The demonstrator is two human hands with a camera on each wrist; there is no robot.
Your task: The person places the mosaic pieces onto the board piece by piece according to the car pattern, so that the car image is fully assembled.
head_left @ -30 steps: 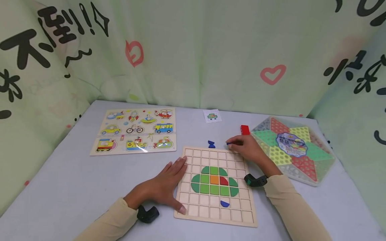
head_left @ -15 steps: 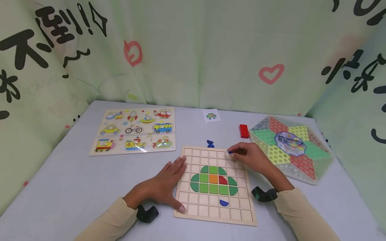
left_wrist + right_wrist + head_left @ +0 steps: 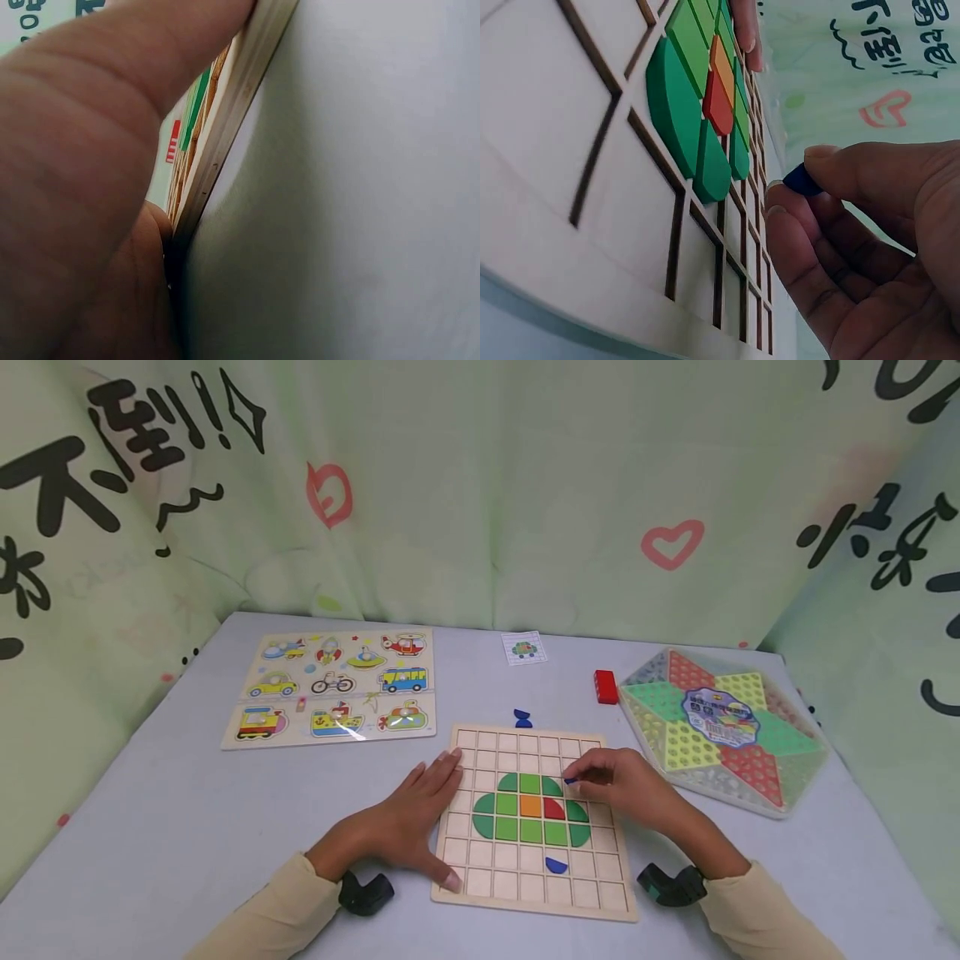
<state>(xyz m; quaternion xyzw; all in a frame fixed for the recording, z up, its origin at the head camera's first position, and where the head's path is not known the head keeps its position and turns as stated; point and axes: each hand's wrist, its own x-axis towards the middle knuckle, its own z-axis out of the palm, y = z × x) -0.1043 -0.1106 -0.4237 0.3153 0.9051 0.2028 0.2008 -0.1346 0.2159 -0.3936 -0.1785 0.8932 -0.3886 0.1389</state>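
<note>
My right hand (image 3: pixel 626 783) pinches a small blue half-round piece (image 3: pixel 802 181) between thumb and fingers, over the upper right part of a wooden grid board (image 3: pixel 517 895). My left hand (image 3: pixel 405 818) lies with spread, straight fingers along the board's left edge, thumb on its lower left corner. Green pieces (image 3: pixel 506 828), an orange square (image 3: pixel 531 807) and a red quarter-round piece (image 3: pixel 553 809) sit in the middle cells. Another blue half-round piece (image 3: pixel 556 866) lies on the board below them. Two more blue pieces (image 3: pixel 522 718) rest just beyond its far edge.
A vehicle picture puzzle (image 3: pixel 337 689) lies at the back left. A small pattern card (image 3: pixel 524 648) is at the far middle. A red block (image 3: pixel 606 687) stands beside a large hexagonal game box (image 3: pixel 723 731) at the right. A printed curtain (image 3: pixel 495 502) hangs behind the table.
My right hand has come from beyond the board's far edge nearer to me, over the grid, still pinching the blue piece. The left hand stays in place.
</note>
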